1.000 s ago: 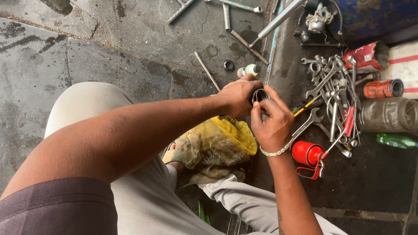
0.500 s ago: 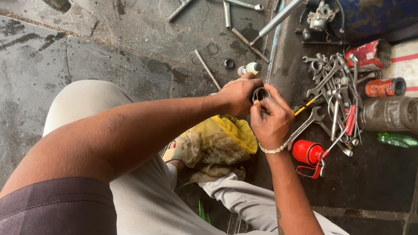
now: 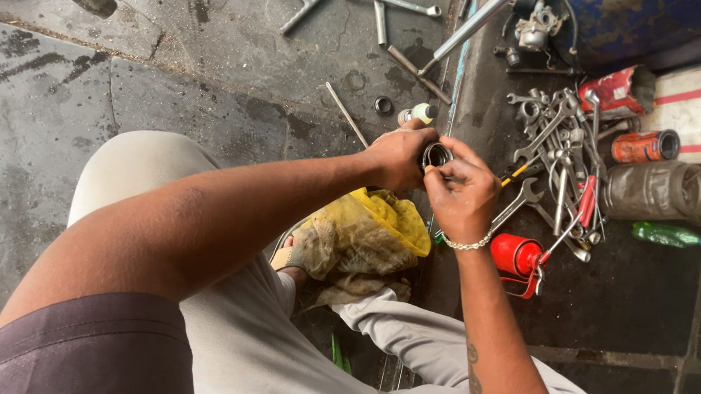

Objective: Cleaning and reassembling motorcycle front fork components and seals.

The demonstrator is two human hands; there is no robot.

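My left hand [image 3: 399, 155] grips a small round metal ring, a bearing-like part [image 3: 436, 154], held up in front of me. My right hand [image 3: 462, 188] is closed on a thin tool with a yellow handle [image 3: 515, 174] and presses against the ring's right side. A beaded bracelet [image 3: 468, 244] sits on my right wrist. Both hands hover above a dirty yellow rag [image 3: 360, 235] that lies over my foot.
A pile of wrenches and pliers [image 3: 558, 166] lies to the right, with a red oil can [image 3: 519, 256], an orange can [image 3: 646, 146], a green bottle [image 3: 667, 235] and a grimy jar [image 3: 655, 189]. A cross wrench [image 3: 307, 1], spanners and a small bottle [image 3: 415, 113] lie on the wet concrete floor.
Both hands stay together on the ring with only slight finger shifts; nothing else has moved.
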